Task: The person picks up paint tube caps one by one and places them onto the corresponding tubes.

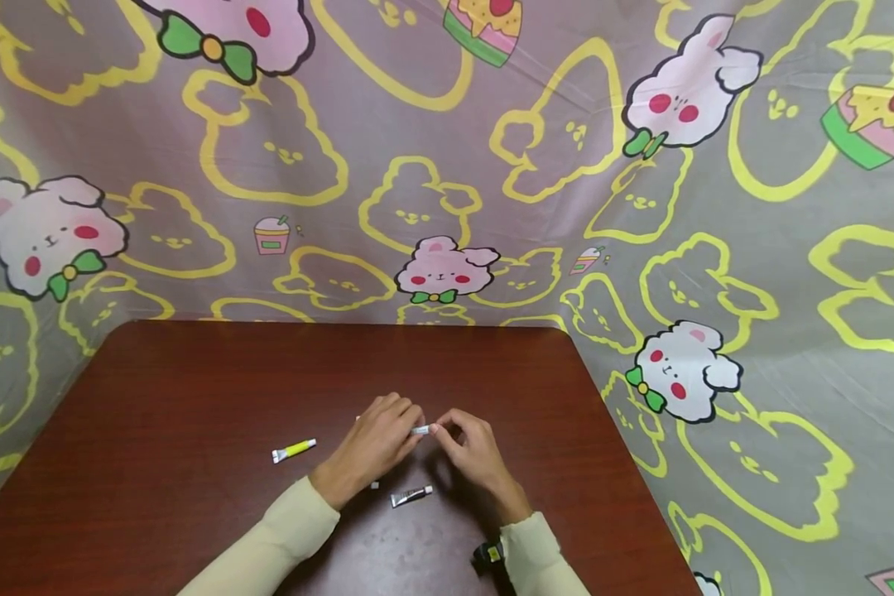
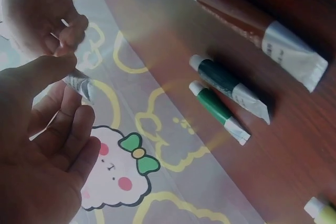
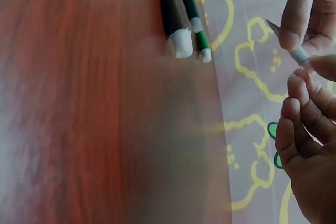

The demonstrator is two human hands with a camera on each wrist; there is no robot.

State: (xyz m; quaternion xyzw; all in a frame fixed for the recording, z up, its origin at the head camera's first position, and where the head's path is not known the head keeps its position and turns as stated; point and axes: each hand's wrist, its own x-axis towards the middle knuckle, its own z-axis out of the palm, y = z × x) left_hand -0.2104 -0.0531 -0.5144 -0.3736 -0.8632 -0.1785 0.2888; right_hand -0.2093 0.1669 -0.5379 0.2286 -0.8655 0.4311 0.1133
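Sleeves lead to both hands meeting above the table (image 1: 194, 372): left hand (image 1: 376, 443) pinches a small tube (image 1: 420, 430), its long axis running left-right, while right hand (image 1: 477, 451) pinches its cap end.

lying on the table (image 1: 194, 372) toward the near edge: one tube (image 1: 294, 450) leftward, another tube (image 1: 410, 495) nearer the middle.

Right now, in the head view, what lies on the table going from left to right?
Yellow tube → left hand → small tube pinched between both hands → right hand. A grey tube lies nearer, below the hands.
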